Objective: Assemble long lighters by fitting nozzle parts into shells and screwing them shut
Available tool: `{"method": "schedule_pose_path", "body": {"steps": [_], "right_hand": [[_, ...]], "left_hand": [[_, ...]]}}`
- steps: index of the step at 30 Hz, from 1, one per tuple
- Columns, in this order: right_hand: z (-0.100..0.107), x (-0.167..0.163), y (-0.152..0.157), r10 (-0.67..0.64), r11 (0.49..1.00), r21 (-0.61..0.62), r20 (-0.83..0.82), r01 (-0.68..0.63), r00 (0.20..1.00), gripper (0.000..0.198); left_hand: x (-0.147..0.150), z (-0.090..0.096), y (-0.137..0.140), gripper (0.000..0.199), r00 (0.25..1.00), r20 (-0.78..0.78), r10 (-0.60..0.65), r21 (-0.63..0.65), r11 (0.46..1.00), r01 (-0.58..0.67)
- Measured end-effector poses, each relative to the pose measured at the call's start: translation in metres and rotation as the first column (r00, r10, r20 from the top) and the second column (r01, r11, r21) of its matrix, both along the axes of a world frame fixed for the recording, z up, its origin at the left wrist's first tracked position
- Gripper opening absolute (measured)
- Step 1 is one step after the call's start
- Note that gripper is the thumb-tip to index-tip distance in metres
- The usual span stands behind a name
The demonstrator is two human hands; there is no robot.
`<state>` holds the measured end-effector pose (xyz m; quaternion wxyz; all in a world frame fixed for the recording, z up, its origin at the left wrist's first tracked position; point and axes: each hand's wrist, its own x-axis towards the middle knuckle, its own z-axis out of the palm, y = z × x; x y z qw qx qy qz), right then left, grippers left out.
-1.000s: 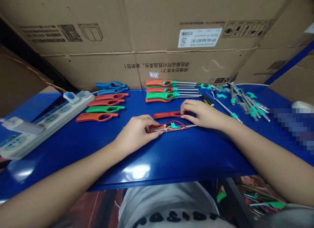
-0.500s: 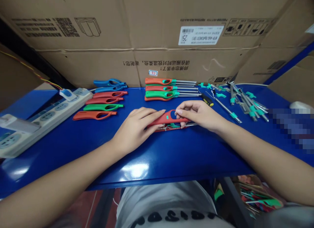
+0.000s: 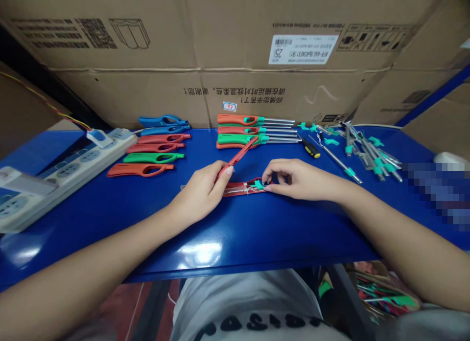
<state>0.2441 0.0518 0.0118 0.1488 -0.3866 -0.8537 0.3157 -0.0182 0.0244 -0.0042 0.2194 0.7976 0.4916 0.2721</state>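
My left hand (image 3: pixel 205 189) is closed around a red lighter casing half (image 3: pixel 240 156), which it holds tilted up off the table. Below it, an opened red lighter half (image 3: pixel 237 189) lies on the blue tabletop, with a clear inner part and thin wires visible inside. At that half's right end sits a green trigger (image 3: pixel 258 185), pinched by the thumb and forefinger of my right hand (image 3: pixel 299 179). The metal tube at this end is hidden behind my right hand.
Loose casing halves (image 3: pixel 154 149) line the left, beside a power strip (image 3: pixel 73 174). Assembled lighters (image 3: pixel 240 130) are stacked at the back. Right of them lie a screwdriver (image 3: pixel 310 147) and several metal tubes (image 3: pixel 370 152) with green parts. A cardboard wall (image 3: pixel 147 96) stands behind.
My left hand has lifted the red casing half off the lower half and tilted it upward, exposing the inside. My right hand has let go of the upper half and moved to the trigger.
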Motion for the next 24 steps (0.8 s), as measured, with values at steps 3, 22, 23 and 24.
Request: {"method": "schedule_pose_path", "body": {"steps": [3, 22, 23, 24], "right_hand": [[-0.002, -0.002, -0.002, 0.026, 0.998, 0.051, 0.041, -0.028, 0.999, 0.013], [-0.011, 0.0, 0.003, 0.08, 0.996, 0.049, -0.011, -0.08, 0.997, 0.014], [-0.011, 0.0, 0.003, 0.083, 0.995, 0.047, -0.011, -0.083, 0.996, 0.014], [-0.011, 0.0, 0.003, 0.086, 0.995, 0.043, -0.01, -0.085, 0.996, 0.014]], "left_hand": [[0.001, -0.001, -0.001, 0.04, 1.0, 0.028, -0.009, -0.032, 0.999, 0.01], [0.002, -0.009, 0.002, 0.041, 0.998, 0.031, -0.046, -0.038, 0.998, 0.047], [0.002, -0.008, 0.001, 0.041, 0.999, 0.024, -0.046, -0.034, 0.998, 0.046], [0.002, -0.008, 0.001, 0.041, 0.999, 0.016, -0.045, -0.029, 0.999, 0.046]]}}
